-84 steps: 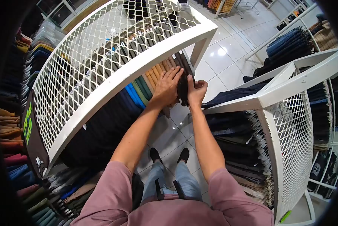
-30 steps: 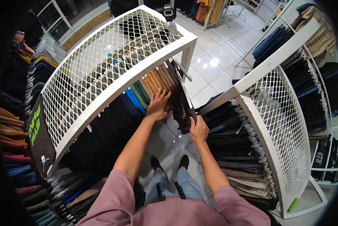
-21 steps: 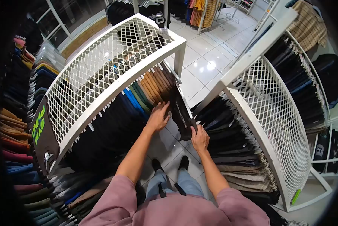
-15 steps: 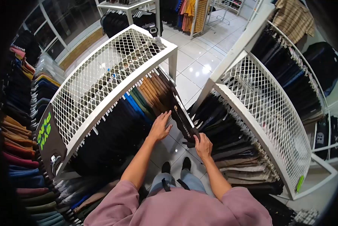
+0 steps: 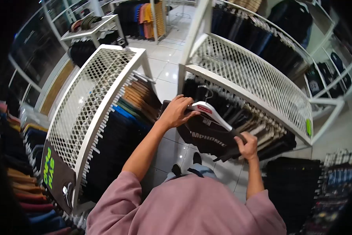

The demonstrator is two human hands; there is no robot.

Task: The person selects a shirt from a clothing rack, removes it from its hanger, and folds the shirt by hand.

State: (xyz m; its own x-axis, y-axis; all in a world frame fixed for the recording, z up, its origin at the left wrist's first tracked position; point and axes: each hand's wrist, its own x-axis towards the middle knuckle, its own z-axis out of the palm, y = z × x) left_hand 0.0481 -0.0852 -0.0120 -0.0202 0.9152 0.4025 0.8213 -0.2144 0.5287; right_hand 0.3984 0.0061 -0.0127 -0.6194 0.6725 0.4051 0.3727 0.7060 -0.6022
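The print is half lost in the folds, only something like "MPHONIC" reads, and the hem bunches up out of sight. It's a dark t-shirt (image 5: pixel 207 135) on a white hanger (image 5: pixel 215 116) with a red tag, held over the aisle between the left mesh rack (image 5: pixel 91 100) and the right mesh rack (image 5: pixel 246 74). The left hand (image 5: pixel 176 113) is curled tight around one hanger end. The right hand (image 5: pixel 247 145) is clamped on the far shoulder of the shirt.

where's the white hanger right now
Head view, centre: the white hanger spans between the left hand and right hand, carrying a dark shirt.
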